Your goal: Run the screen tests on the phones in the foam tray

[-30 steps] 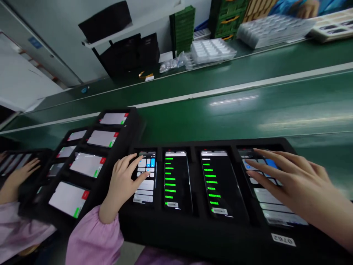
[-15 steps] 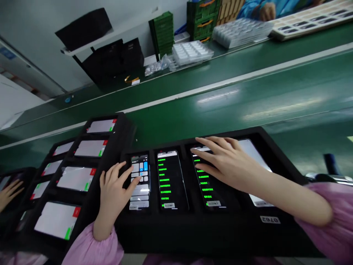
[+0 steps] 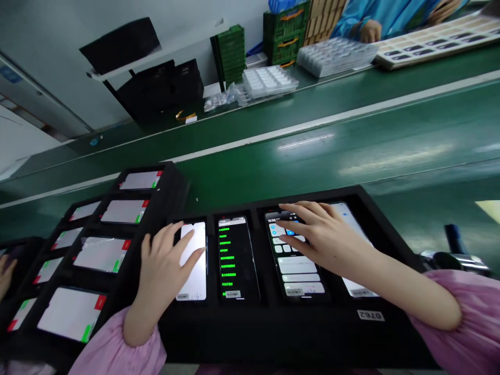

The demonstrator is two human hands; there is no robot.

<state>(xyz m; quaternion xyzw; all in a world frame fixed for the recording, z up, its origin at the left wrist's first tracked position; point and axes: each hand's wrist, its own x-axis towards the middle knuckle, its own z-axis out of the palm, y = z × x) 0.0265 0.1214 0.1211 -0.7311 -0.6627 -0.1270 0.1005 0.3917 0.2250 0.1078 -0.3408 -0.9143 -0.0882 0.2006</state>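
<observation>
Several smartphones lie face up in the slots of a black foam tray [image 3: 297, 333]. My left hand [image 3: 164, 265] is over the leftmost smartphone [image 3: 195, 278], whose screen is mostly white; its fingers are spread and hold nothing. Beside it, a second smartphone [image 3: 238, 260] shows green text lines on black. My right hand [image 3: 324, 234], fingers apart, hovers over or touches the third smartphone [image 3: 300, 265], which displays a panel of tiles and the time. Under my right forearm, the fourth smartphone [image 3: 351, 284] has a pale screen and is partly hidden.
To the left, another black tray [image 3: 156, 229] holds several phones with white screens and red and green corners. A green conveyor [image 3: 250, 172] runs behind. Across it are clear plastic trays [image 3: 269, 80], green crates [image 3: 285, 39] and a co-worker in blue sleeves [image 3: 386, 18]. Another person's hand [image 3: 5, 276] shows far left.
The leftmost phone's screen has gone from a tile panel to mostly white. The third phone's green list has given way to a tile panel. Both hands have shifted only slightly.
</observation>
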